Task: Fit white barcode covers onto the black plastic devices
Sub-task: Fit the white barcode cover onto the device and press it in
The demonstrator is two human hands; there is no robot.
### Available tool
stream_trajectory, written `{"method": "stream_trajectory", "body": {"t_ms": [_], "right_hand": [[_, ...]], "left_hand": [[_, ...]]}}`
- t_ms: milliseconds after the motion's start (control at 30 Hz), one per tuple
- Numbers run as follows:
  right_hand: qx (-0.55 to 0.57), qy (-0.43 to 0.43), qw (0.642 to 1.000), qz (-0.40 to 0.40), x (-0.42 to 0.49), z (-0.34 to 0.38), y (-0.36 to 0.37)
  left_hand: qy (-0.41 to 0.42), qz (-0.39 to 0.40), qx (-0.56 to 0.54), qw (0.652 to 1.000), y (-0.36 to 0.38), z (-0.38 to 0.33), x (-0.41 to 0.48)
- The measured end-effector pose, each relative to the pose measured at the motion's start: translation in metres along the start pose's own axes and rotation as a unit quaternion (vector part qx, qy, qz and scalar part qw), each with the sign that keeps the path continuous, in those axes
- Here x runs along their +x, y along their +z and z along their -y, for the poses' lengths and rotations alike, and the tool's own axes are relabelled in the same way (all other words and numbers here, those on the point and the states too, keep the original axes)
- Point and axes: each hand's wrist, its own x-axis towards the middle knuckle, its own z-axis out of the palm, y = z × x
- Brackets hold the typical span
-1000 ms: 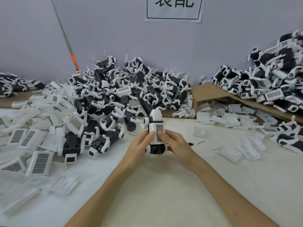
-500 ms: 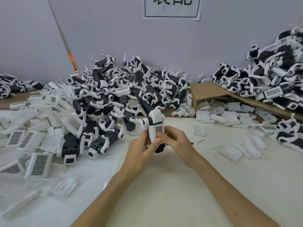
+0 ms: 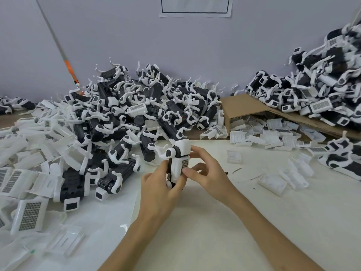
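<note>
So since a second ago the black plastic device [image 3: 174,167] has been twisted round. Its barcode face was pointing up at the camera and now it faces off to the right, and the view has dipped a bit lower too. It's held upright just above the white table [image 3: 214,235], roughly dead center and close in front of the person. The white barcode cover [image 3: 184,163] sits on its right-hand side.

The left hand [image 3: 158,190] is wrapped round the lower half, fingers curled on it. The right hand [image 3: 210,173] has its thumb tip pressed on the cover and its index finger up against the white top end; the other fingers are loosely bent behind.

Just behind and to the left is a big heap of devices [image 3: 140,114], with loose covers [image 3: 29,212] spread along the left edge. To the right there's a cardboard flap [image 3: 242,106] with more covers [image 3: 273,133] under it, and another heap [image 3: 322,90] stacked on top. A paper sign [image 3: 195,8] hangs on the wall.
</note>
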Motion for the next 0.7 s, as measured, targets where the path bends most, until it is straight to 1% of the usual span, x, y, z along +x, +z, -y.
{"method": "stream_trajectory", "body": {"t_ms": [133, 200, 300, 367, 433, 500, 533, 600, 700], "right_hand": [[0.021, 0.003, 1.000, -0.006, 0.000, 0.001, 0.000], [0.040, -0.001, 0.999, -0.001, 0.000, 0.002, 0.000], [0.066, -0.023, 0.997, 0.020, 0.000, 0.008, -0.007], [0.057, -0.027, 0.997, 0.035, 0.000, 0.015, -0.019], [0.050, -0.021, 0.997, 0.053, 0.000, 0.019, -0.032], [0.043, -0.006, 0.997, 0.062, 0.000, 0.021, -0.039], [0.037, 0.005, 0.997, 0.064, 0.000, 0.020, -0.041], [0.032, 0.023, 0.997, 0.068, 0.001, 0.019, -0.040], [0.043, 0.046, 0.994, 0.086, 0.000, 0.018, -0.036]], "left_hand": [[0.016, -0.019, 0.019, 1.000, -0.004, -0.004, 0.003], [0.026, -0.013, 0.026, 0.999, -0.006, -0.007, 0.003], [0.050, 0.025, 0.011, 0.998, -0.008, -0.010, 0.003], [0.074, 0.058, 0.014, 0.996, -0.011, -0.012, 0.003], [0.093, 0.085, 0.030, 0.992, -0.013, -0.013, 0.002], [0.094, 0.089, 0.017, 0.991, -0.012, -0.012, 0.001], [0.079, 0.079, -0.005, 0.994, -0.011, -0.011, 0.002], [0.012, 0.067, -0.068, 0.995, -0.012, -0.011, 0.003], [-0.076, 0.077, -0.188, 0.976, -0.017, -0.012, 0.006]]}}
